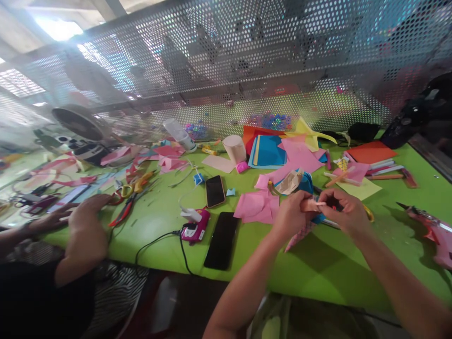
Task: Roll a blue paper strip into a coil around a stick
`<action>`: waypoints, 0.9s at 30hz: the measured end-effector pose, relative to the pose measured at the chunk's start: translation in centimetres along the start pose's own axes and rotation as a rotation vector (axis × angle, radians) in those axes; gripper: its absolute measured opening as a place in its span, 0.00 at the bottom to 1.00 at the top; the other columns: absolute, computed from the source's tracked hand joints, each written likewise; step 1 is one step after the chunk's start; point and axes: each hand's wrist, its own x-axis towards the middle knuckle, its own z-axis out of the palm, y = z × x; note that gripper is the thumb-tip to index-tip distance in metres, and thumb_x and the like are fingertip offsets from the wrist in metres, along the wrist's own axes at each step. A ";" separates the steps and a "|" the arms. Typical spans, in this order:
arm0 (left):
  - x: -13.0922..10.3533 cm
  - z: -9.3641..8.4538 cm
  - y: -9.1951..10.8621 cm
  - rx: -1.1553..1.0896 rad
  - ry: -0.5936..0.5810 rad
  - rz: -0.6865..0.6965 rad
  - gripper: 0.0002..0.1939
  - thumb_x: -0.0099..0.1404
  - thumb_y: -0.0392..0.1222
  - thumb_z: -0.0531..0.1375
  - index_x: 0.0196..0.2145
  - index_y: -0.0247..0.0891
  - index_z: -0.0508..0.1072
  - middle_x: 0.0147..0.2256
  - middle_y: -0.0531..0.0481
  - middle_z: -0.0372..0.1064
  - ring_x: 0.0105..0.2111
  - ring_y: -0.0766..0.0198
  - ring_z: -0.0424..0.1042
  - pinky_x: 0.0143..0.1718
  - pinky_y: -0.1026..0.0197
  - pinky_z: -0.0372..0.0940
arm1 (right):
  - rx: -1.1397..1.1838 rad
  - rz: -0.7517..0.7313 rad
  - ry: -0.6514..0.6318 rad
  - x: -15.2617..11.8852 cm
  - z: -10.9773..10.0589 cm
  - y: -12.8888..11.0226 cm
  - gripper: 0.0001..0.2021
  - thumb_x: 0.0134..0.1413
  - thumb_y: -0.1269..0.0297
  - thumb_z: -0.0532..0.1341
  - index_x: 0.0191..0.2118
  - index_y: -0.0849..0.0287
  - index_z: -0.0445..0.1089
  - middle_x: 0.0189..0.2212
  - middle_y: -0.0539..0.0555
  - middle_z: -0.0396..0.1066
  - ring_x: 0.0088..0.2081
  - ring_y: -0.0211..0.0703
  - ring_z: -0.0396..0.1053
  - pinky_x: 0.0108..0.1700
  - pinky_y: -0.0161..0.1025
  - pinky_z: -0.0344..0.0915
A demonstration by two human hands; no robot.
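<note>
Left hand (291,214) and right hand (344,212) meet above the green table (318,268), fingers pinched closed on a small peach paper piece (312,205) held between them. Pink paper sheets (257,207) lie just beside; a black phone (221,240) rests nearby.

Two phones lie on the table (328,268): one phone (221,240) at the near edge, another phone (215,191) just beyond it. A glue gun (195,227) sits left of the near phone. Scissors (129,200) lie farther left. A paper stack (267,151) lies far, behind the left hand (291,215) and right hand (344,212). Another glue gun (432,230) lies at right.
</note>
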 end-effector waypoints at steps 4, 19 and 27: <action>-0.1 0.0 0.2 -0.128 -0.004 -0.075 0.20 0.60 0.44 0.76 0.48 0.39 0.78 0.38 0.54 0.79 0.37 0.62 0.75 0.37 0.63 0.62 | 0.321 0.139 0.002 0.4 0.4 0.2 0.13 0.44 0.57 0.78 0.30 0.54 0.76 0.27 0.48 0.72 0.29 0.39 0.66 0.31 0.36 0.64; 0.5 -0.8 -0.5 -0.446 -0.053 -0.028 0.31 0.58 0.38 0.74 0.56 0.38 0.69 0.38 0.53 0.74 0.37 0.63 0.73 0.40 0.62 0.65 | 0.391 0.209 -0.145 1.1 -0.7 0.7 0.18 0.44 0.50 0.84 0.41 0.49 0.86 0.38 0.51 0.83 0.39 0.44 0.78 0.43 0.40 0.76; 0.0 -1.0 -0.1 -0.168 0.022 0.184 0.17 0.67 0.42 0.71 0.52 0.42 0.76 0.50 0.46 0.80 0.51 0.54 0.79 0.56 0.54 0.71 | 0.174 0.074 -0.054 1.2 -0.7 0.7 0.20 0.47 0.42 0.81 0.38 0.51 0.86 0.34 0.52 0.83 0.36 0.46 0.78 0.40 0.43 0.76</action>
